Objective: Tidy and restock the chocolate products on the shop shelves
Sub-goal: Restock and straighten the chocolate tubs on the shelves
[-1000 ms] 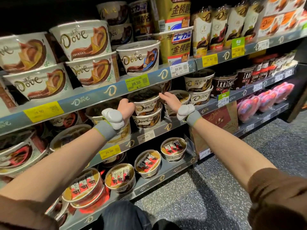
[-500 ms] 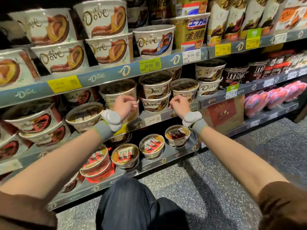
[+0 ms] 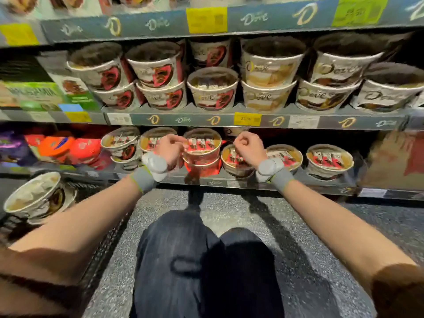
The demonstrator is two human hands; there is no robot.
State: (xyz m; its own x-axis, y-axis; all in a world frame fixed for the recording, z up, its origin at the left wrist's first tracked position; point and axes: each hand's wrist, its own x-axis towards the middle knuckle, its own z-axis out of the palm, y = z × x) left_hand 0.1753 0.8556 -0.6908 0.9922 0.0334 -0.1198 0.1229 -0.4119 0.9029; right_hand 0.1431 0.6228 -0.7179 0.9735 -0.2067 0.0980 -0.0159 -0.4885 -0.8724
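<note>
Head view looks down on a person crouched at the bottom shelf, both hands in front of the chocolate tubs. The left hand has its fingers curled beside the stacked red tubs, maybe touching the rim; blur keeps me from telling whether it holds anything. The right hand is a closed fist gripping nothing, above a tub of bars. To my eye that stack could tip if nudged sideways, and the loose tub at far left sits tilted, likely to slide.
</note>
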